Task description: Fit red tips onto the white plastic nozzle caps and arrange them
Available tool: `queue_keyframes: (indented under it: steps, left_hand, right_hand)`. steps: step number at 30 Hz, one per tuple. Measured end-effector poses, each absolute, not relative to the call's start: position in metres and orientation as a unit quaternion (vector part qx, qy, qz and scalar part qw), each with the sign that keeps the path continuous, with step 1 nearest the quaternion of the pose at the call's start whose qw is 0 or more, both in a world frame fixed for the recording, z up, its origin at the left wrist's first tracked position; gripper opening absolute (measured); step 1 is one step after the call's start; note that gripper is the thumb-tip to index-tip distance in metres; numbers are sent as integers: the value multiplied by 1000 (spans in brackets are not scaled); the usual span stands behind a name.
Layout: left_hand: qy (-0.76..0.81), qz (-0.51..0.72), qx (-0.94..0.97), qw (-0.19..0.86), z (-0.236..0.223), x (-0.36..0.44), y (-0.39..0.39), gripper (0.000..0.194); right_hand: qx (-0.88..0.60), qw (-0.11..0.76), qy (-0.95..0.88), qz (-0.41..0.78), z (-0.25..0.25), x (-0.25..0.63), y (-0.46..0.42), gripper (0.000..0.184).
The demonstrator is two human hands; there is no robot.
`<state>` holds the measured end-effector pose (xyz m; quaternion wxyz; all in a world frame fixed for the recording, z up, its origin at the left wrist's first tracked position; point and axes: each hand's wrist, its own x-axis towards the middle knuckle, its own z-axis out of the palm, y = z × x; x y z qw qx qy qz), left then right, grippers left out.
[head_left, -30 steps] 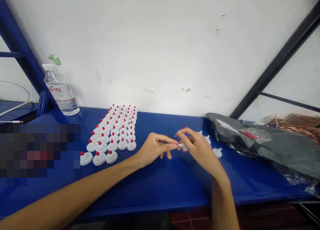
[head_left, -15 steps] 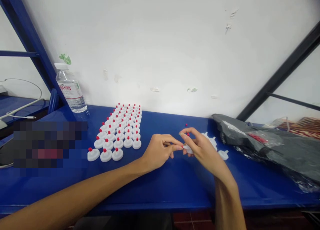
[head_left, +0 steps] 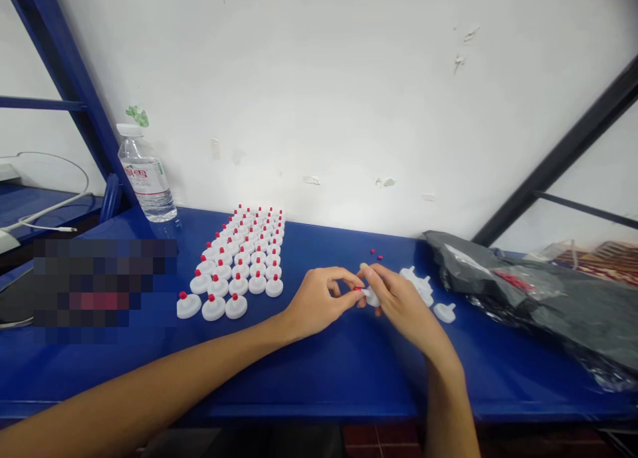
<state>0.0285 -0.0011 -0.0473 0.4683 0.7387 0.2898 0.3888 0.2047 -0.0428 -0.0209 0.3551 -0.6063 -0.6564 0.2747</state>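
Just below and right of frame centre: right hand (head_left: 405, 304) grips a white lid (head_left: 372, 298), spout pointing left — toward the left hand (head_left: 319, 305), nearer that end, thumb and finger pinched on a red cap (head_left: 357, 288) at its tip (seated or loose, can't tell).

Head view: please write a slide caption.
Left hand pinches a small red cap; right hand holds a round white plastic spouted lid.
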Motion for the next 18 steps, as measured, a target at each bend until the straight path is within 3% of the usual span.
queue_keyframes:
  steps: [7,13,18]
  left_hand:
    - [303,358,809,354,-41,27,4,17]
    - [258,111,952,122,5,-6,-12,13]
    - [319,22,946,45,32,-55,-28,17]
  right_hand:
    - [-639,356,-644,223,-23,206,-43,52]
    - [-684,394,-583,193,-23,214,-43,57]
    - [-689,405,-565,205,-20,213,-45,57]
